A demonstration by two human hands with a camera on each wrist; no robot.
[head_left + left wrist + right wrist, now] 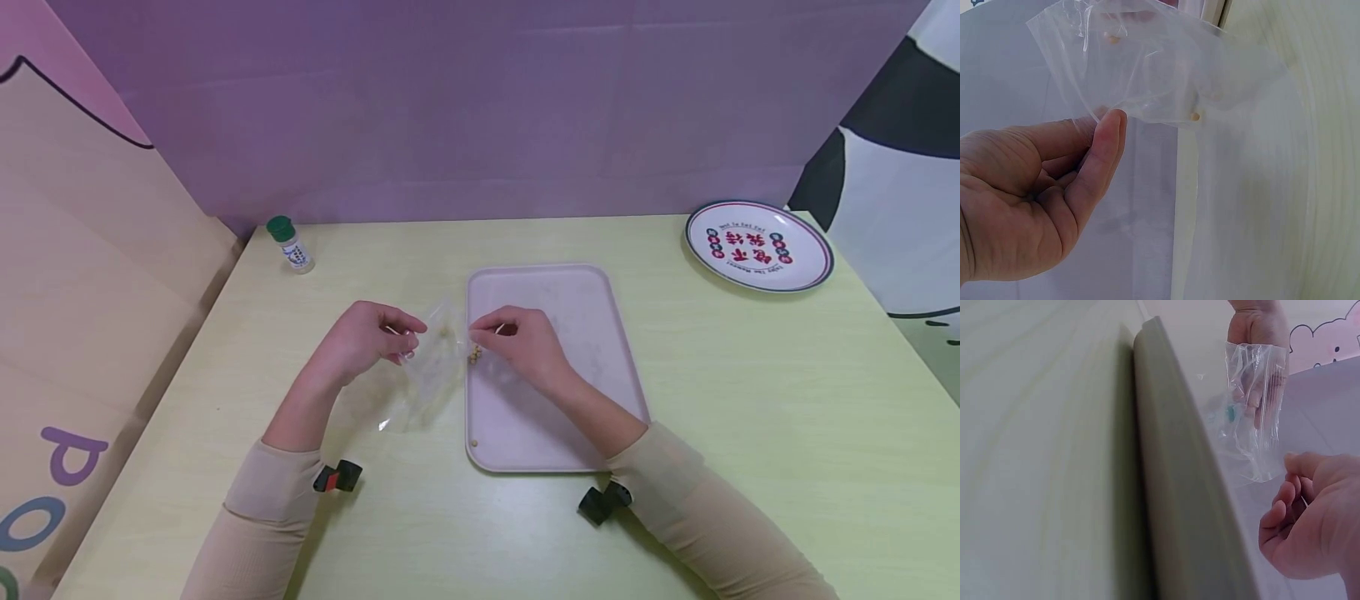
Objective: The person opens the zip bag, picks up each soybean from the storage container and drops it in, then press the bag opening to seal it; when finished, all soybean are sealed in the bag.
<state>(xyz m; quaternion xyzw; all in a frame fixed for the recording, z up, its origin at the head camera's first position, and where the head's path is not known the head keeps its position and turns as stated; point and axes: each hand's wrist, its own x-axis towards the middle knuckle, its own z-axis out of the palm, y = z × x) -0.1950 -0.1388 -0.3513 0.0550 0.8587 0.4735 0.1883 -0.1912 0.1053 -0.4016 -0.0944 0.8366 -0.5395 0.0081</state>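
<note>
In the head view my left hand (pixel 375 329) pinches a clear plastic bag (pixel 438 354) just left of the tray. The bag (pixel 1141 69) spreads out from the thumb and fingers of the left hand (pixel 1054 181) in the left wrist view. Two small yellow bead-like pieces (pixel 1195 116) show at it. My right hand (pixel 525 342) hovers over the tray's left edge, thumb and index tips together right at the bag's edge. What these tips pinch, I cannot tell. Below them, several small yellow pieces (pixel 474 356) lie on the pinkish tray (pixel 570 417).
One more yellow piece (pixel 474 443) lies at the tray's near left corner. A small green-capped bottle (pixel 291 244) stands at the table's far left. At the far right is a white oval plate (pixel 802 262) with red lettering. A purple backdrop (pixel 480 108) rises behind the table.
</note>
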